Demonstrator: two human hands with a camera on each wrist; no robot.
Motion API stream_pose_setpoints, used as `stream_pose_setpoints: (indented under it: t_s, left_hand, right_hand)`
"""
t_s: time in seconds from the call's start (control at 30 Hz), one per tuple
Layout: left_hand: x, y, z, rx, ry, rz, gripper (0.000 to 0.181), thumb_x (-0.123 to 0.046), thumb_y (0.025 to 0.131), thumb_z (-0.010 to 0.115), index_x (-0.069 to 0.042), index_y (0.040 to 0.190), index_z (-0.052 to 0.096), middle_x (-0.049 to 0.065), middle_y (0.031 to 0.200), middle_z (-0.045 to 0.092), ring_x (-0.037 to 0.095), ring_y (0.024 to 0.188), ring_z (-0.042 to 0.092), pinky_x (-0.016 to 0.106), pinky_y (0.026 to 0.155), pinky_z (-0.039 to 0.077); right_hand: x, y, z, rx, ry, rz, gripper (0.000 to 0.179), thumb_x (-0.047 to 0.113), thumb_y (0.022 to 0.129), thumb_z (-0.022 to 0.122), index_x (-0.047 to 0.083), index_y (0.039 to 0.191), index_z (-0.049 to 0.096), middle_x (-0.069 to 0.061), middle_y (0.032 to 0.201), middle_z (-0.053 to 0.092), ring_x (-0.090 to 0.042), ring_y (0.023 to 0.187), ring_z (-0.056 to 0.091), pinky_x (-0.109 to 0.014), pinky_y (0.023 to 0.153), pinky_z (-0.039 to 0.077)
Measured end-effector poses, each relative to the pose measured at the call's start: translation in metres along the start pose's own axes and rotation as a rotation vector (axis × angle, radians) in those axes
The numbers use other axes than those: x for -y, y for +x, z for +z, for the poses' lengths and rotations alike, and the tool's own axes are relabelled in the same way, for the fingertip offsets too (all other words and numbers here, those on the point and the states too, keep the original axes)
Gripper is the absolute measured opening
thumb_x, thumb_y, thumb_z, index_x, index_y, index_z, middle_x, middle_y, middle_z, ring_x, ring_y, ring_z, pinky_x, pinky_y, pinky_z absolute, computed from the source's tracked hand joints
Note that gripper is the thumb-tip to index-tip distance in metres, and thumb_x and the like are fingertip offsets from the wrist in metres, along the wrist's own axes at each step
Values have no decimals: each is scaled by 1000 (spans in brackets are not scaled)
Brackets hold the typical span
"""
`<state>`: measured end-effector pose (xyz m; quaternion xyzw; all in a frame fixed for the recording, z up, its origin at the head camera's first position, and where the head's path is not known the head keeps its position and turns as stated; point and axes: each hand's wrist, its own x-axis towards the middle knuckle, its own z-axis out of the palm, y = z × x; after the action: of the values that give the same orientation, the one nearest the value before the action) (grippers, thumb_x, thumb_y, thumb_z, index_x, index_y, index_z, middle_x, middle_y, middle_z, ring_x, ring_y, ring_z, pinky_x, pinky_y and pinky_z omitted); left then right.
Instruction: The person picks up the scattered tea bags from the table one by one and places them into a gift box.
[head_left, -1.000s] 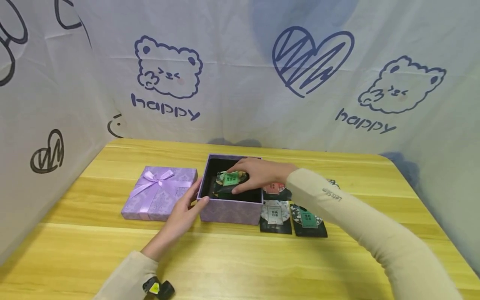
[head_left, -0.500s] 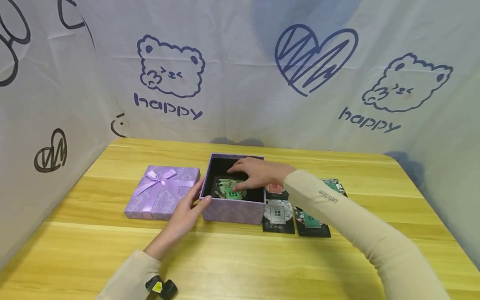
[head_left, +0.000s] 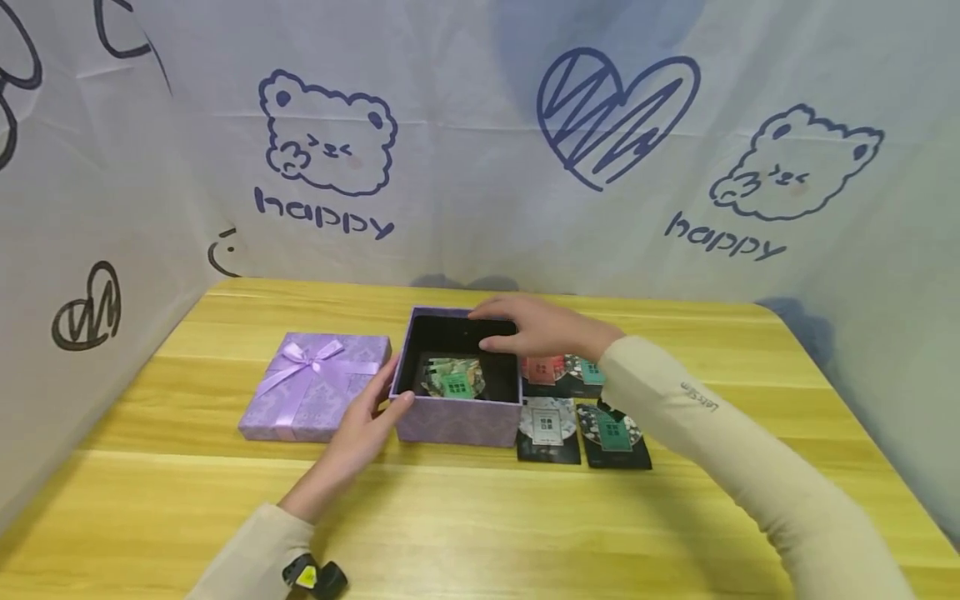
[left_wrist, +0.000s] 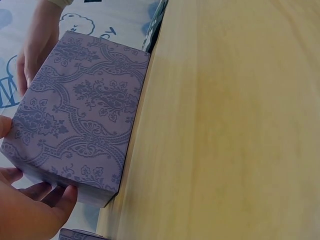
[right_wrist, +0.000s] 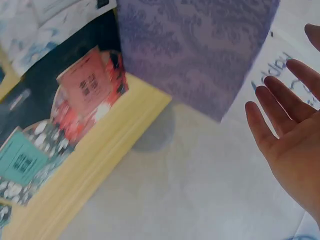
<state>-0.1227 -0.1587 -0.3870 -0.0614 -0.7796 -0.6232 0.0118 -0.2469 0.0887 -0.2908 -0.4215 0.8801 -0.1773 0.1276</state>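
A lavender patterned gift box (head_left: 457,422) with a black inside stands uncovered on the table. Flat in it lies a dark sachet (head_left: 453,379) with a green label, near its front wall. My left hand (head_left: 367,429) rests against the box's left side, the thumb at the front corner; its fingertips (left_wrist: 65,200) touch the side wall in the left wrist view. Over the back right rim hovers my right hand (head_left: 532,327), fingers loosely spread, holding nothing. In the right wrist view this hand (right_wrist: 295,135) is apart from the box wall (right_wrist: 195,50).
The box's lid (head_left: 318,387), tied with a ribbon bow, lies at the left. Several sachets lie close on the right, with red (head_left: 543,371), white (head_left: 547,429) and green (head_left: 615,433) labels. A white drawn-on cloth (head_left: 465,167) hangs behind the table.
My right hand has let go of the green-labelled sachet, which now lies in the box, and has risen back and to the right. The left hand stays at the box.
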Motion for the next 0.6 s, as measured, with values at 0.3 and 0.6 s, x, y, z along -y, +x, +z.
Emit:
stream_pose_setpoints:
  t_s: [0.3,0.6]
  left_hand:
    - [-1,-1,-2,-2,14,-1,62,-17,100,55,-7,153,25,26,149,33,40,133,38,50,107,33]
    - [1,1,0,8,26,7,62,-18,100,55,-8,154,25,25,149,33,40,132,38,50,106,34]
  right_hand:
    - [-24,-29,-8,-86,42,73,51,30,97,59,8,142,49,-14,146,43,-32,135,35,-52,110,28]
    - [-61,-64,-3,-110,10,140,53,26,95,62,5,141,48,-18,146,42,-38,135,35,-56,109,27]
